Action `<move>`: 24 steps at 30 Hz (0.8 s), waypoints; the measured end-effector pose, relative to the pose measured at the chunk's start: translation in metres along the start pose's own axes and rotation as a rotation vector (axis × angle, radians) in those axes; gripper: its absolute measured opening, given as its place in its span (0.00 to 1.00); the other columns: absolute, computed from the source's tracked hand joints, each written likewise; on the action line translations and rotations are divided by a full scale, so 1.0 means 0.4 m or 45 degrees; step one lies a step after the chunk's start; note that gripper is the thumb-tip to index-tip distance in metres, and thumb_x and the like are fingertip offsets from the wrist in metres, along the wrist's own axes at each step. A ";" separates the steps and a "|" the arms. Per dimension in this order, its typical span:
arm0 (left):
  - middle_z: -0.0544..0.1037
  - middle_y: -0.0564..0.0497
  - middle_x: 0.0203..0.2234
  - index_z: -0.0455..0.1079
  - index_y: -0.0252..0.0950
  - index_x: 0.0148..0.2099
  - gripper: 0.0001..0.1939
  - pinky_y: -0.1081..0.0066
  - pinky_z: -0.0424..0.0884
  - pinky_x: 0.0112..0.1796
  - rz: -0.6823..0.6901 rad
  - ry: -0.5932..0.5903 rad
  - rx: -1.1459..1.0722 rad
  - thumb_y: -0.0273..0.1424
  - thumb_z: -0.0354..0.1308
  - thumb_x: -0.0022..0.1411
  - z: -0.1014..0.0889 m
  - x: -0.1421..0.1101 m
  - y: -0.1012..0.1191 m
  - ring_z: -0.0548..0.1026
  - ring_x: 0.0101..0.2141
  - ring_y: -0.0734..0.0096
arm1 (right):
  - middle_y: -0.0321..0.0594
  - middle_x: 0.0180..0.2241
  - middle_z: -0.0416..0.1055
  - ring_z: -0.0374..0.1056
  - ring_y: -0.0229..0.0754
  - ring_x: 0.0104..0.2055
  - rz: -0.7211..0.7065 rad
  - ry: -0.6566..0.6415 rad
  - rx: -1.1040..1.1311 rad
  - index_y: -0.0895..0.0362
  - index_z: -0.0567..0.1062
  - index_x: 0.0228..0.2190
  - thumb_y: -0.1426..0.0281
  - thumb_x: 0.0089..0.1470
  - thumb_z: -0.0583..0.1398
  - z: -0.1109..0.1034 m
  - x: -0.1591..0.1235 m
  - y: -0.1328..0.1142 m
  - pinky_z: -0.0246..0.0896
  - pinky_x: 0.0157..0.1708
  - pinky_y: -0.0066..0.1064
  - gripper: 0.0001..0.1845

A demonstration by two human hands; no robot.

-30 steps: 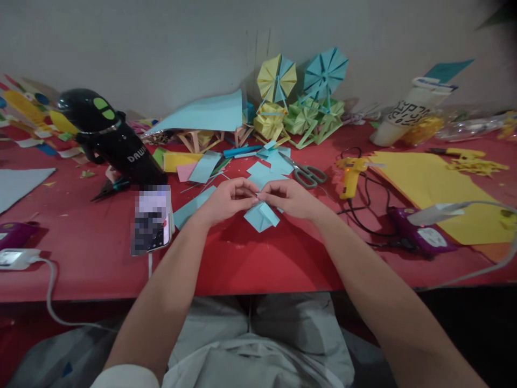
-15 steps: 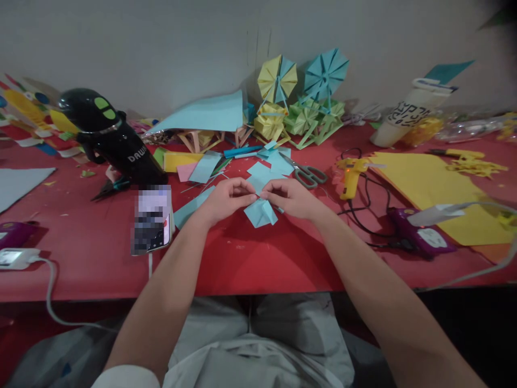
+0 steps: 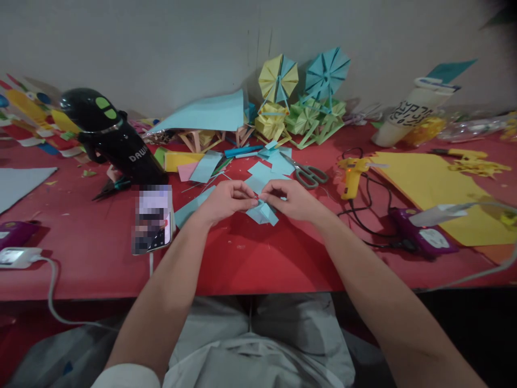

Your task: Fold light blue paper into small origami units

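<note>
A small folded piece of light blue paper (image 3: 262,214) hangs just above the red table, pinched at its far edge by both hands. My left hand (image 3: 230,200) is closed, thumb and fingertips meeting on the paper's left part. My right hand (image 3: 291,198) grips it the same way from the right, its fingertips almost touching the left ones. The pinched edge is partly hidden behind the fingers. Beyond the hands lie more light blue paper pieces (image 3: 262,175) and grey-handled scissors (image 3: 310,175).
A phone (image 3: 153,218) and a tilted black bottle (image 3: 117,140) stand on the left. To the right are a yellow glue gun (image 3: 352,178) with its cable, a purple power strip (image 3: 424,234), yellow paper sheets (image 3: 436,188) and a cup (image 3: 412,113). Folded paper models (image 3: 278,81) line the wall.
The folded light blue paper has tilted between my fingers, and its near face looks narrower. Both hands keep nearly the same place.
</note>
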State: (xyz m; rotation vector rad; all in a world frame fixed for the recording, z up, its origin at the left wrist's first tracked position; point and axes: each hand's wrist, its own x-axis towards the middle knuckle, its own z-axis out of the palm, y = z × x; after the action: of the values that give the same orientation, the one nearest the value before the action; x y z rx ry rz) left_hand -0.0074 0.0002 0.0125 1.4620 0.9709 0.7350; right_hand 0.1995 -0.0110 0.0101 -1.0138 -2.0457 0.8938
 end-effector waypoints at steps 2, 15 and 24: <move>0.78 0.51 0.24 0.72 0.33 0.33 0.16 0.71 0.70 0.32 0.001 0.016 0.021 0.37 0.72 0.46 0.002 0.000 0.001 0.76 0.28 0.73 | 0.37 0.26 0.69 0.59 0.36 0.27 0.001 0.002 0.005 0.57 0.72 0.28 0.59 0.58 0.58 0.001 0.001 0.001 0.55 0.29 0.30 0.15; 0.80 0.49 0.31 0.76 0.34 0.33 0.12 0.66 0.74 0.41 0.258 0.131 0.031 0.34 0.70 0.47 0.018 -0.001 0.005 0.78 0.35 0.68 | 0.35 0.22 0.63 0.55 0.35 0.24 0.050 0.292 -0.054 0.57 0.69 0.25 0.57 0.58 0.57 -0.006 0.010 0.002 0.52 0.26 0.30 0.17; 0.82 0.49 0.29 0.79 0.35 0.31 0.07 0.64 0.75 0.40 0.318 0.334 0.164 0.33 0.67 0.49 0.026 0.008 -0.001 0.78 0.34 0.65 | 0.36 0.23 0.65 0.57 0.36 0.26 0.039 0.338 -0.022 0.56 0.69 0.26 0.56 0.57 0.57 0.004 0.014 0.004 0.53 0.27 0.31 0.18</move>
State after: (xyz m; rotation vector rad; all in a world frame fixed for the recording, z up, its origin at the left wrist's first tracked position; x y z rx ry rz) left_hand 0.0033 -0.0017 0.0106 1.6459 1.0597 1.0835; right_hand 0.1965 -0.0060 0.0094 -1.1123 -1.8220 0.7154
